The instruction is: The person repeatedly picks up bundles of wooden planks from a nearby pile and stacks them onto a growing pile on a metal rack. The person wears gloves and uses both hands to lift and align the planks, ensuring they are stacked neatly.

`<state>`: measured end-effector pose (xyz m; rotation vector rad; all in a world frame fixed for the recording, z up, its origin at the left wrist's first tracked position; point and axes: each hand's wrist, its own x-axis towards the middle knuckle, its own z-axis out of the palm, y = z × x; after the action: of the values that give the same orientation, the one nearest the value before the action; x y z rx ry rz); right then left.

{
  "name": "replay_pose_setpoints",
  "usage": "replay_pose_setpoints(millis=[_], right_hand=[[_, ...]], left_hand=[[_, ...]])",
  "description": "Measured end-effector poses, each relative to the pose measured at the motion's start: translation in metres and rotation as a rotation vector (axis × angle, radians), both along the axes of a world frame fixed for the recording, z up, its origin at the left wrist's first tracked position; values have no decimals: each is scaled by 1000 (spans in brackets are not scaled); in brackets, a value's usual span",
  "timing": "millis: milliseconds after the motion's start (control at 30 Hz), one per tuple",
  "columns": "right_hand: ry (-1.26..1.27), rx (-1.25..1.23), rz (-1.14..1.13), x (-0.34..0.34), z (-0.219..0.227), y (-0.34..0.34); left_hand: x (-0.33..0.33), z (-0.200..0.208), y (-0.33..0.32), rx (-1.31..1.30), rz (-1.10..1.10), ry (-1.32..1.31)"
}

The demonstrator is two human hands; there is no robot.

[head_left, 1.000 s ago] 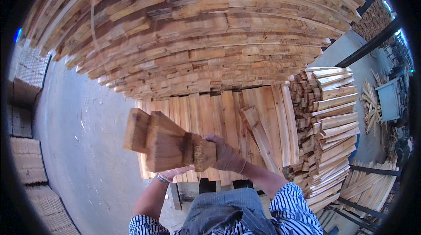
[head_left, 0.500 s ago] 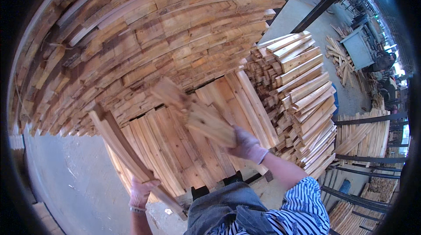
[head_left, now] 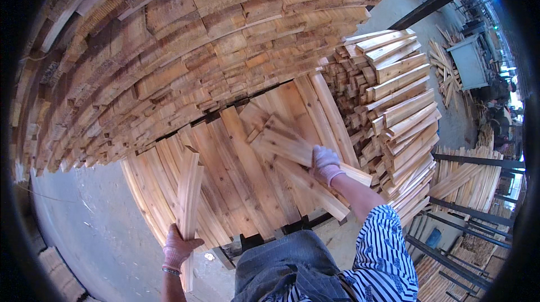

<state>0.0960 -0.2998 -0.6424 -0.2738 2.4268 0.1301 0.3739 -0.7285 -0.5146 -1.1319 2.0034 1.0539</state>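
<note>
My left hand (head_left: 181,245), in a pale knitted glove, is closed around the lower part of a narrow wooden board (head_left: 189,192) that slants over the left side of a layer of boards (head_left: 239,161). My right hand (head_left: 326,164), gloved too, is wrapped round one or more short boards (head_left: 284,143) lying diagonally above the layer's right half; their far ends are slightly blurred. Below that hand, a loose board (head_left: 315,189) lies aslant across the layer, its near end past the front edge.
Beyond the layer rises a tall stack of boards (head_left: 185,60). A looser pile of cut boards (head_left: 402,116) stands to the right. Dark metal bars (head_left: 472,206) and further board stacks are at far right. Grey floor (head_left: 84,217) shows at left.
The board in my left hand has swung right, its far end now over the layer. My right hand has moved slightly up and right, and a loose board now lies diagonally beneath it.
</note>
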Motion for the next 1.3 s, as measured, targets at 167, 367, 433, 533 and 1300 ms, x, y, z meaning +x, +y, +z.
replay_pose_setpoints(millis=[167,367,433,533,1300], right_hand=[[-74,-50,258,27,-12,-24],[-7,-140,655,24,-8,-62],[91,-183,744,6,-9,-72],[210,-286,791,-37,-5,-94],[350,-540,713,-97,-33,-125]], left_hand=[[-32,12,-10,-181,-186,-31],[-104,13,-33,-397,-412,33],[-139,8,-45,-481,-519,30],[-175,-18,-68,-611,-735,177],[-227,-198,-141,-605,-792,375]])
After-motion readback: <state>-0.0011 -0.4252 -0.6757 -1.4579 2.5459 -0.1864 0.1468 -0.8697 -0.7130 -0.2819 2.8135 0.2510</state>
